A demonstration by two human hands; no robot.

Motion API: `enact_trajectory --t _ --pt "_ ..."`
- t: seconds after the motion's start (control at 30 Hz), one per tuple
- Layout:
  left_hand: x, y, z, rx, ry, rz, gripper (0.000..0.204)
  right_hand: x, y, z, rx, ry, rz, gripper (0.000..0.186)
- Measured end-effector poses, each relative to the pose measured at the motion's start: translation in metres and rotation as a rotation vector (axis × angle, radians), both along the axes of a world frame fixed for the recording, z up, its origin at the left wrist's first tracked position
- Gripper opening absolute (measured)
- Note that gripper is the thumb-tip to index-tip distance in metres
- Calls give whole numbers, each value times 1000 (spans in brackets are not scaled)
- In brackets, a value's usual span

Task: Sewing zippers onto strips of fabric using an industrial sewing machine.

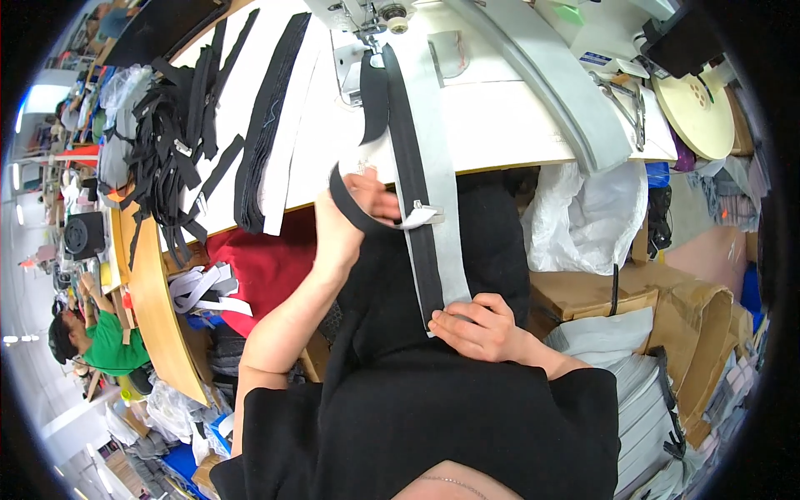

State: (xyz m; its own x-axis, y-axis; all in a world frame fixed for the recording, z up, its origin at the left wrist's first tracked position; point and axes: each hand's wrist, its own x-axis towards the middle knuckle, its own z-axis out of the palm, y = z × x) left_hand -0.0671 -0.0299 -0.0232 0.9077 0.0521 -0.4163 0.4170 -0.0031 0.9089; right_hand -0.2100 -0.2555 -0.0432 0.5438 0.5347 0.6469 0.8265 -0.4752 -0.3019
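My left hand (360,204) is raised below the sewing machine, its fingers spread and slightly smeared by motion. A loose black strip (348,207) curls across its palm side; the fingers do not close on it. From the presser foot (375,46) a long black zipper tape (407,142) runs toward me on a light grey fabric strip (446,175), over the table edge. A metal zipper slider (423,212) sits partway along. Down at my lap, my right hand (475,327) pinches the near end of the tape and grey strip.
Black zipper strips (179,133) are heaped on the white table's left, beside a neat black stack (271,125). Grey fabric (550,83), scissors (637,117) and a round cream disc (696,112) lie right. Cardboard boxes (592,292) stand below. A person in green (117,342) works at far left.
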Motion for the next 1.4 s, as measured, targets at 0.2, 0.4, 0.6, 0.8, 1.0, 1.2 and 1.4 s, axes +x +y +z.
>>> enact_trajectory --t 0.2,0.4,0.6,0.8,1.0,1.2,1.4 --pt "-15 -7 -24 118 -37 -244 29 3 0 4 -6 13 17 15" --pt "-16 -15 -28 -335 198 -110 27 4 -1 6 -36 5 10 15" --pt "-17 -14 -20 -435 301 -23 23 6 -1 5 -12 -31 57 16" --pt "-9 -19 -21 -413 287 50 25 7 0 1 -2 15 87 16" --pt "-12 -14 -25 -472 133 -47 22 6 1 1 -19 30 73 19" --pt "-19 -9 -32 -492 168 -36 19 8 2 -1 -18 66 92 18" --pt "-20 9 -21 -242 -11 -109 16 10 2 -3 -47 130 120 20"
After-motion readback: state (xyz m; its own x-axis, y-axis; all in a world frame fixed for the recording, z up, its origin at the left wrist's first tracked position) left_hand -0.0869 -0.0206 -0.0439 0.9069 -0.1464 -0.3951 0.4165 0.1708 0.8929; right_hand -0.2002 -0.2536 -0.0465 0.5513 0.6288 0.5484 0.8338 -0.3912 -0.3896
